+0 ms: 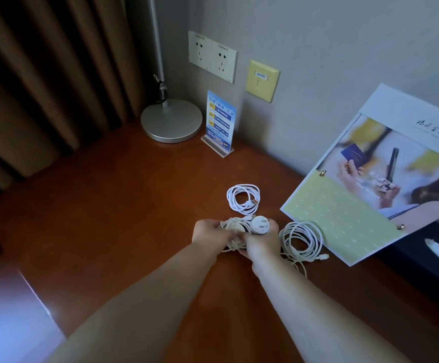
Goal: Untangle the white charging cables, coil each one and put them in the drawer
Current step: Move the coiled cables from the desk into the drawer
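Three white charging cables lie on the brown wooden desk point(124, 205). A small coiled cable point(243, 199) rests just beyond my hands. To the right lies a larger coiled cable point(302, 241), its plug end pointing right. Between my hands is a third cable bundle point(232, 227) with a round white charger plug point(260, 224). My left hand point(208, 234) grips the bundle's left side. My right hand point(261, 244) holds its right side, fingers curled round the plug and cord. No drawer is in view.
A large calendar point(365, 195) leans against the wall at right. A blue sign in an acrylic stand point(219, 124) and a lamp base point(171, 120) stand at the back. Wall sockets point(212, 56) sit above. Brown curtains point(43, 74) hang at left.
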Motion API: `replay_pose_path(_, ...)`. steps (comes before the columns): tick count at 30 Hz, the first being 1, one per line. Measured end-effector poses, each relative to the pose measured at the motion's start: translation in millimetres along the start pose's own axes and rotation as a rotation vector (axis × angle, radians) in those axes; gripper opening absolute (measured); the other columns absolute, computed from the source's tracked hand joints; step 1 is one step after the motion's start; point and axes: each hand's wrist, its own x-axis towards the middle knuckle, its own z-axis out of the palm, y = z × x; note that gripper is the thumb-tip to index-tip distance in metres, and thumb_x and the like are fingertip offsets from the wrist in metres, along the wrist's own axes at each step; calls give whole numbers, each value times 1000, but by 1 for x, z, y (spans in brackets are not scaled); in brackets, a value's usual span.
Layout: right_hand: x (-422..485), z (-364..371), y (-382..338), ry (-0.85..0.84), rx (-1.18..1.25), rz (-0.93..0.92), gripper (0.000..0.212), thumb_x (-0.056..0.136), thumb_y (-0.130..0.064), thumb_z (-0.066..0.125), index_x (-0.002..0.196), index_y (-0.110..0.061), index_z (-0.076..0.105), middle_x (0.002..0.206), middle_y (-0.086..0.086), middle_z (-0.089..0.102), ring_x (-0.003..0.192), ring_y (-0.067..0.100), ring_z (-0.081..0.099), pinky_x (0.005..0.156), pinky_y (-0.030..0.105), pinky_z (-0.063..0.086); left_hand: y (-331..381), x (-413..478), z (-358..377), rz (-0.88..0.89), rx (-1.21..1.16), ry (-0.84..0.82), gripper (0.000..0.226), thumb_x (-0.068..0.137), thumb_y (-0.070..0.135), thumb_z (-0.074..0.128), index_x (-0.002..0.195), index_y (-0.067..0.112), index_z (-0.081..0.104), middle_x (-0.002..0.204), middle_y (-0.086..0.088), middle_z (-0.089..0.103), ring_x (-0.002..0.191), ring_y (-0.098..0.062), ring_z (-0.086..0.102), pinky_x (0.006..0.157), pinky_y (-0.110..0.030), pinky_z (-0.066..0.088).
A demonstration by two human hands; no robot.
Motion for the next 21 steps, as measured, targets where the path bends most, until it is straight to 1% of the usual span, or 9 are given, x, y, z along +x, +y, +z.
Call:
replay_pose_path(2,-9,6,11,14,-32,-45,65,69,-7,77,122,-28,45,104,0,65,88,20,64,78,45,58,-11,-9,-11,18,-58,1,12,71,8,78,82,8,73,76,-5,71,69,-16,66,69,-33,57)
replay_pose_path(5,-35,26,22,12,-105,-146,75,71,-13,77,133,-30,39,110,-4,63,95,17,63,88,42,54,-27,-24,-39,82,-133,33,19,75,2,74,89,15,71,72,10,65,66,-2,63,58,-15,53)
replay_pose_path(8,-73,62,28,-55,-166,-219,74,75,-12,75,136,-29,36,89,-8,60,83,14,61,86,37,52,-47,-39,-88,130,-195,121,31,77,2,72,107,10,68,80,13,64,69,3,61,58,-9,50)
replay_pose_path(11,-121,113,37,-157,-217,-266,73,76,-13,75,136,-28,36,82,-7,60,79,15,62,84,37,53,-67,-58,-152,144,-240,243,50,77,8,74,124,7,59,111,-1,67,93,-11,64,76,-21,53)
replay_pose_path(12,-139,131,42,-202,-225,-267,72,77,-13,75,135,-28,36,82,-7,61,80,15,62,84,37,53,-76,-65,-175,154,-276,282,46,77,8,74,121,10,61,110,-1,68,94,-13,66,79,-25,55)
replay_pose_path(14,-180,177,57,-289,-242,-290,71,77,-10,74,135,-27,37,81,-10,61,81,14,63,84,34,52,-102,-84,-232,174,-326,358,30,76,4,72,101,20,67,91,6,71,82,-9,68,79,-31,58)
replay_pose_path(16,-212,211,69,-384,-251,-314,72,76,-5,74,134,-26,37,79,-16,59,81,13,62,84,31,52,-125,-97,-273,154,-343,427,24,71,2,69,87,20,71,80,7,74,77,-12,71,76,-36,59)
replay_pose_path(18,-254,256,96,-498,-315,-310,73,75,-1,73,134,-27,38,82,-18,59,83,12,63,88,34,53,-168,-109,-328,93,-405,517,30,65,9,68,91,22,73,84,4,75,82,-15,71,77,-39,59)
replay_pose_path(21,-299,310,133,-628,-382,-294,74,76,3,71,135,-27,36,100,-6,63,87,13,63,91,37,53,-220,-120,-388,53,-449,622,35,59,21,68,93,29,73,87,6,74,86,-14,70,80,-43,57)
